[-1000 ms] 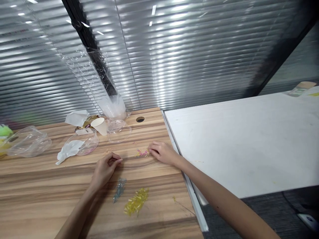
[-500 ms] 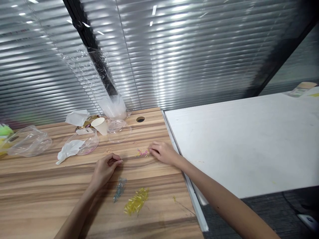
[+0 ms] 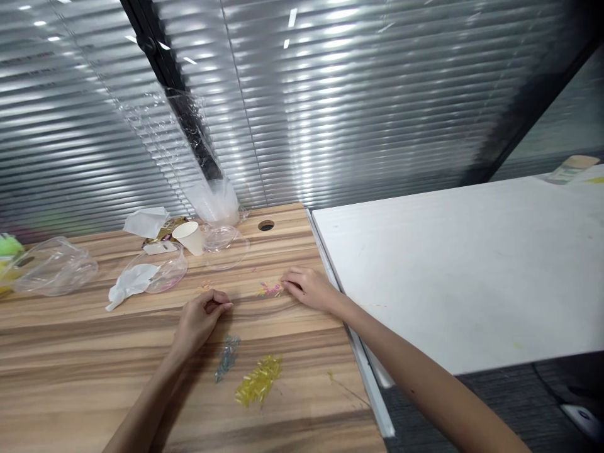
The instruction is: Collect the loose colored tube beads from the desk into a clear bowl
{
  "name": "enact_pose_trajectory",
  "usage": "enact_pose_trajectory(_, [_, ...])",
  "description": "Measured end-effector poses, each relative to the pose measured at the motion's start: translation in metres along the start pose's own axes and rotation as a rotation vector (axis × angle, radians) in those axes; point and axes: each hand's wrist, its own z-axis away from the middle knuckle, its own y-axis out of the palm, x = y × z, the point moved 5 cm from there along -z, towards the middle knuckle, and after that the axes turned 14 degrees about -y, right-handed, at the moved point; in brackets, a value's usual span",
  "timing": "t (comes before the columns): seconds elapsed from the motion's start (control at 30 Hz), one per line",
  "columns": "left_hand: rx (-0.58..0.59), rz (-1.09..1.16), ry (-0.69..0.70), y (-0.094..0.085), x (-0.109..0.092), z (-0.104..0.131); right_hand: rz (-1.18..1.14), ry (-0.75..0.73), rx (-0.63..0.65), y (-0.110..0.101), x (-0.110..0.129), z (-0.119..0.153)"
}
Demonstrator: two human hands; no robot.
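My left hand (image 3: 202,318) is over the wooden table (image 3: 70,377), thumb and fingers pinched together; anything between them is too small to name. My right hand (image 3: 309,288) rests farther right, its closed fingertips at the right end of a small pile of pink and yellow bits (image 3: 270,289). Whether it grips a piece cannot be made out. Nearer to me lie a pile of blue-grey bits (image 3: 227,357) and a larger pile of yellow bits (image 3: 258,380). A few orange bits (image 3: 204,286) lie just behind my left hand.
A paper cup (image 3: 189,238), stacked plastic cups (image 3: 216,202) and a clear round lid (image 3: 226,251) stand or lie at the back. White tissue (image 3: 132,283) and a clear plastic container (image 3: 59,267) are at left. A white table (image 3: 462,270) adjoins on the right.
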Motion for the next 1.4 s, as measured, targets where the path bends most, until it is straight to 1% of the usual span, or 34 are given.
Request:
enact_pose_trajectory(0.2, [-0.015,-0.017,0.003,-0.001,-0.003,0.002,0.01,-0.002,0.008,0.001,-0.001,0.0])
enact_pose_trajectory(0.37, [-0.011,-0.031,0.036,0.0,-0.001,0.002,0.033,-0.025,0.01,0.0,0.001,0.0])
enact_pose_trajectory(0.53, [-0.041,-0.066,0.049,-0.001,-0.003,0.003,0.044,-0.018,0.014,-0.001,0.002,0.0])
enact_pose_trajectory(0.63, [-0.044,-0.113,0.024,0.0,-0.005,0.003,0.039,-0.025,0.01,-0.001,0.002,-0.001])
enact_pose_trajectory(0.77, [-0.009,-0.119,-0.007,0.004,-0.008,0.003,0.033,-0.032,0.008,-0.001,0.002,-0.001])
enact_pose_trajectory(1.03, [-0.062,-0.201,0.078,0.005,-0.024,0.011,0.032,-0.023,0.0,-0.001,0.002,0.0])
enact_pose_trajectory(1.2, [-0.064,-0.211,0.117,0.007,-0.024,0.011,0.047,-0.015,0.008,0.0,0.001,0.0])
enact_pose_trajectory(1.4, [-0.035,-0.242,0.147,0.01,-0.024,0.013,0.052,-0.02,0.006,0.002,-0.001,0.001])
